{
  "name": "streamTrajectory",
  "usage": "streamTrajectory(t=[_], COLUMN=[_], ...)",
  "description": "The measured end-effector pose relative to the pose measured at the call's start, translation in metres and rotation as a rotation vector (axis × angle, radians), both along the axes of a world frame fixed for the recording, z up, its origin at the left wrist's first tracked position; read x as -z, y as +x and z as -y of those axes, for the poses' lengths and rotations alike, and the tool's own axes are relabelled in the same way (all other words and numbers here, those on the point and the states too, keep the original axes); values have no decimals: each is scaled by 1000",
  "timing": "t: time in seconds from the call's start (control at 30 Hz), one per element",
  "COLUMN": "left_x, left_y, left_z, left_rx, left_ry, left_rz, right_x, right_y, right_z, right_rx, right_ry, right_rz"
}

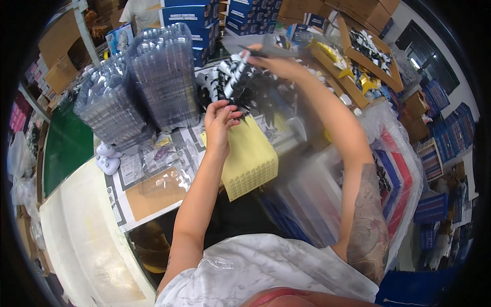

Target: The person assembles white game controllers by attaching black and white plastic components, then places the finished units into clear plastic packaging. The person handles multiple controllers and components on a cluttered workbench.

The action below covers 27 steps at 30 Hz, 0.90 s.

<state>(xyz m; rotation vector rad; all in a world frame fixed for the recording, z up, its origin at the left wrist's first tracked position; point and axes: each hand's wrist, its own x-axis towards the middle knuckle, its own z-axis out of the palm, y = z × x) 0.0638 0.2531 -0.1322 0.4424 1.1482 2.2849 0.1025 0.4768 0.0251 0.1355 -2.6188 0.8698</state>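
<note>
My left hand [221, 119], its fingers apart and slightly curled, is at the near edge of a pile of black-and-white plastic pieces [230, 82], just above a yellow sheet of small printed stickers [249, 153]. The sheet hangs over the table's near edge. My right hand [268, 61] reaches over the far right of the pile, its fingers bent around a white and black piece [239, 71]. A dark, blurred flat thing [272, 51] is also at its fingers; whether it is held is unclear.
Stacked clear plastic trays [163, 76] stand at the left, near white game controllers [108, 159]. Blue printed boxes [188, 19] rise behind. Cardboard boxes of black-and-white and yellow parts [372, 57] are at the far right, above a plastic-wrapped striped bundle [399, 172]. Another person [140, 13] is beyond the table.
</note>
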Motion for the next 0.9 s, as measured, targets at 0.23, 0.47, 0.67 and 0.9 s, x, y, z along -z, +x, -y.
streamTrajectory(t=[0.23,0.47,0.67,0.9], left_x=[-19,10,12,26], left_y=[-50,-17,2,26], left_z=[-34,-3,-5,-3], left_rx=[17,-71,-46,42], left_ry=[110,-27,-98,-163], left_rz=[319,221,83,-192], right_x=[74,101,85,31], right_y=[-123,-92,-73,88], right_z=[-15,-10,-5,-54], right_rx=[17,-279,-147,92], right_ry=[413,977,652,15], right_rz=[-318,185,256,-73])
